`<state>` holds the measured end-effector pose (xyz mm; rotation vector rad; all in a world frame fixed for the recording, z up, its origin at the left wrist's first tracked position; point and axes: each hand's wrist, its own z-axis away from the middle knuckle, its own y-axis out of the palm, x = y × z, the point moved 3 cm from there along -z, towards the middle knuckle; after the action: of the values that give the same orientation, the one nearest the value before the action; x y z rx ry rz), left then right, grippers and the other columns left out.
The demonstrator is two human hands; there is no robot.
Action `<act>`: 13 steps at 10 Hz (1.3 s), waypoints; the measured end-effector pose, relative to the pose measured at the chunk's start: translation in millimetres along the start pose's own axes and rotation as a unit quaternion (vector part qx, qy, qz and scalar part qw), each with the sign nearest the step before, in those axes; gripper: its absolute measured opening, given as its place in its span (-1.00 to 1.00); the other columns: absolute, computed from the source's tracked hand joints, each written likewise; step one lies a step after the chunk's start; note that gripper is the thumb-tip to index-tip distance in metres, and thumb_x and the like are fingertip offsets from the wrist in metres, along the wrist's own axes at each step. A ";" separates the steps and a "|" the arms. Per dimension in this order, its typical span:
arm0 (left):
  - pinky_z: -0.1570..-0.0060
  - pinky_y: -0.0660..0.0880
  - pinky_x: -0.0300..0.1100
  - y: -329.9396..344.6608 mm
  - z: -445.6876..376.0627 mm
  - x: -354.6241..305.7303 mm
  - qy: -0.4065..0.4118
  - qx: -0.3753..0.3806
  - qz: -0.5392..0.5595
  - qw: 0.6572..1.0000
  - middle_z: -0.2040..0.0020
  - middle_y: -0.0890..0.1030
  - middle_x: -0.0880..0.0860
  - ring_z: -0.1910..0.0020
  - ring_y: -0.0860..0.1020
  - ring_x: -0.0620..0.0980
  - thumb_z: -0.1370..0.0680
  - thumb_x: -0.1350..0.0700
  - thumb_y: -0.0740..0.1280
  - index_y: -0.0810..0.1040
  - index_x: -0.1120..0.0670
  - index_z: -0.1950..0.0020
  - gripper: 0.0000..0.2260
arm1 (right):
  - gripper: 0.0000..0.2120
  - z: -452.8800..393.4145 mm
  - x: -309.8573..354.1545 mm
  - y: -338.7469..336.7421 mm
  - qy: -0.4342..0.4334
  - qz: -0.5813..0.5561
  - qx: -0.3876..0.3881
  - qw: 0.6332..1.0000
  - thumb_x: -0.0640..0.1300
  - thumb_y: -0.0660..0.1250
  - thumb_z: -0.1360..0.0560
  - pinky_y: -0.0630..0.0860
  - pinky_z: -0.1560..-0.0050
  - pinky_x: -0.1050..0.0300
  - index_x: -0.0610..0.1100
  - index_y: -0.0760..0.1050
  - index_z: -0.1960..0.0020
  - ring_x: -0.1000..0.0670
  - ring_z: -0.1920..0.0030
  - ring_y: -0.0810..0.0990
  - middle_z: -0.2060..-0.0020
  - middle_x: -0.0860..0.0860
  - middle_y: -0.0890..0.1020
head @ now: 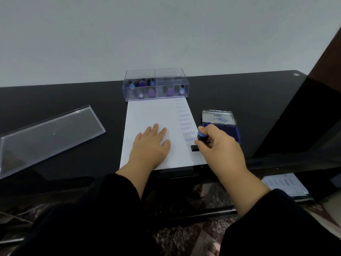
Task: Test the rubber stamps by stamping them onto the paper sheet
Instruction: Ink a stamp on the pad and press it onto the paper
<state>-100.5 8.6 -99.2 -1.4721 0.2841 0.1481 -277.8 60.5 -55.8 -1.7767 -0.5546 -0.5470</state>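
While right hand [219, 145] grips black stamp [198, 143], flat left hand [150, 145], smooth white paper [145, 115]

White paper sheet [147, 115], blue-capped black stamp [200, 138].

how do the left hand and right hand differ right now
The left hand lies flat with fingers straight, pressing the paper sheet; the right hand has its fingers curled round a rubber stamp. The left hand holds nothing, the right holds the stamp upright with its base on the sheet. The left hand sits mid-sheet, the right at the sheet's right edge beside the ink pad. Both come from dark sleeves and rest over the same sheet.
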 end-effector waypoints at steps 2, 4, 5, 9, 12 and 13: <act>-0.48 -0.17 -0.08 1.0 -0.5 0.3 0.001 -0.003 -0.001 1.000 -0.58 -0.07 -0.05 -0.55 -0.08 -0.05 -0.65 -0.06 -0.02 0.03 -0.09 -0.56 -0.54 | -0.82 0.5 1.1 4.5 -0.010 0.006 0.010 1.000 -0.09 0.33 -0.51 0.50 0.14 0.13 0.03 0.48 -0.11 0.03 0.10 0.57 -0.01 0.10 0.60; -0.47 -0.17 -0.08 1.0 0.9 0.2 0.002 -0.003 0.002 1.000 -0.58 -0.07 -0.05 -0.55 -0.09 -0.04 -0.65 -0.06 -0.02 0.04 -0.08 -0.56 -0.54 | -0.77 3.9 1.0 13.4 -0.003 0.010 -0.002 1.000 -0.11 0.31 -0.53 0.44 0.17 0.16 0.01 0.48 -0.18 0.07 0.18 0.46 0.00 0.09 0.58; -0.47 -0.17 -0.08 0.9 0.6 0.1 0.002 -0.003 0.002 1.000 -0.58 -0.07 -0.05 -0.55 -0.08 -0.04 -0.65 -0.06 -0.02 0.04 -0.08 -0.56 -0.54 | -0.76 3.6 1.2 12.8 -0.007 0.015 -0.002 1.000 -0.11 0.31 -0.53 0.42 0.19 0.16 0.01 0.48 -0.19 0.07 0.20 0.44 0.11 0.11 0.51; -0.47 -0.17 -0.09 0.1 2.5 -1.2 -0.003 0.003 0.000 1.000 -0.58 -0.07 -0.05 -0.55 -0.09 -0.05 -0.65 -0.06 -0.03 0.03 -0.09 -0.56 -0.54 | -0.84 0.6 -4.3 8.5 0.025 -0.080 -0.020 0.996 -0.12 0.35 -0.50 0.42 0.19 0.20 0.02 0.46 -0.05 0.08 0.19 0.50 0.16 0.15 0.51; -0.48 -0.17 -0.09 -0.9 2.0 -1.7 -0.007 0.004 0.001 1.000 -0.58 -0.08 -0.06 -0.55 -0.09 -0.06 -0.65 -0.06 -0.02 0.03 -0.09 -0.56 -0.54 | -0.75 -16.3 -25.7 -17.0 0.124 -0.342 -0.123 0.923 -0.20 0.42 -0.44 0.56 0.05 0.05 0.10 0.42 0.11 -0.10 0.19 0.64 0.28 -0.05 0.59; -0.48 -0.17 -0.08 -1.6 2.1 -2.2 -0.007 0.007 0.001 1.000 -0.58 -0.08 -0.06 -0.55 -0.09 -0.06 -0.66 -0.05 -0.03 0.02 -0.09 -0.56 -0.54 | -0.76 -19.6 -30.4 -19.4 0.165 -0.421 -0.127 0.883 -0.24 0.42 -0.44 0.58 0.10 0.15 0.04 0.43 0.07 0.04 0.28 0.64 0.22 -0.06 0.63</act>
<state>-102.0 10.7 -96.9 -1.4566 0.2744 0.1567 -315.2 43.7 -55.2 -1.5619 -1.0472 -1.5529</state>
